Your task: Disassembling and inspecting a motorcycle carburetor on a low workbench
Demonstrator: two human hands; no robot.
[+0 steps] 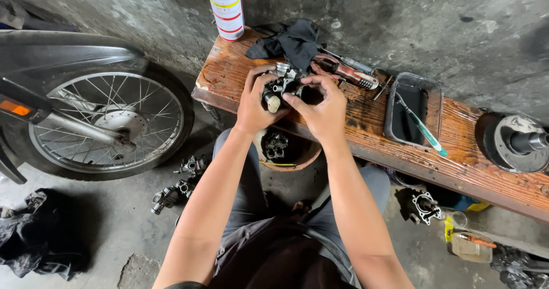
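Note:
Both my hands hold a small metal carburetor (284,81) just above an oily wooden plank (366,117). My left hand (255,101) grips its left side, thumb near a cream-coloured round part (274,103). My right hand (321,107) wraps the right side, fingers curled over the top. A black rag (291,40) lies just behind the carburetor. Below my hands, a bowl (300,157) on the floor contains dark metal parts (275,145).
A spray can (225,9) stands at the plank's far end. Screwdrivers (351,72) lie beside a metal tray (400,103) holding a green toothbrush (422,128). A round engine part (517,142) sits at right. A motorcycle wheel (108,123) stands left; carburetor parts (180,183) litter the floor.

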